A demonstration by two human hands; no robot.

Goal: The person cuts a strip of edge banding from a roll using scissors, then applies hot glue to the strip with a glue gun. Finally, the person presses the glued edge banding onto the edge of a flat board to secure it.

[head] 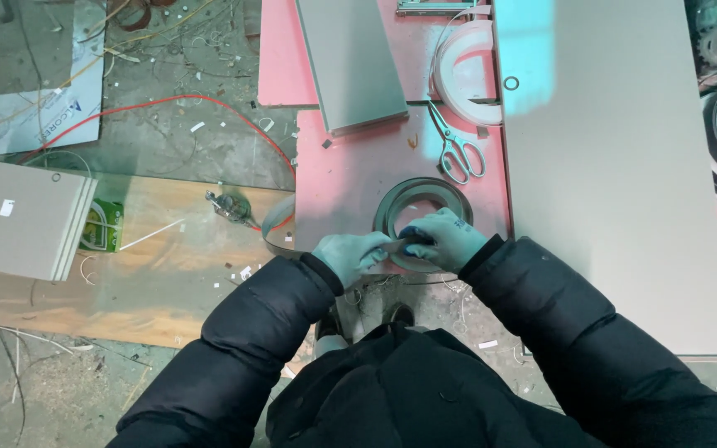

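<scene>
Left hand (352, 255) fingers pinched shut on the loose end of the tape, right hand (444, 239) fingers curled closed over the tape roll (419, 207), roll lying flat at the near edge of the pink worktop (346, 178), scissors (456, 145) beyond it, grey panel (616, 166) to the right.

Both gloved hands meet close together, arms bent inward. Left hand (348, 254) pinches; right hand (444, 239) curls, fingers closed

Position: worn on the person's head, above the pink workbench (350, 178).
Facing: steeply downward, forward toward 12 o'clock.
Nearness: close; dark sleeves fill the 6 o'clock edge.
Shared part: single view only.
</scene>
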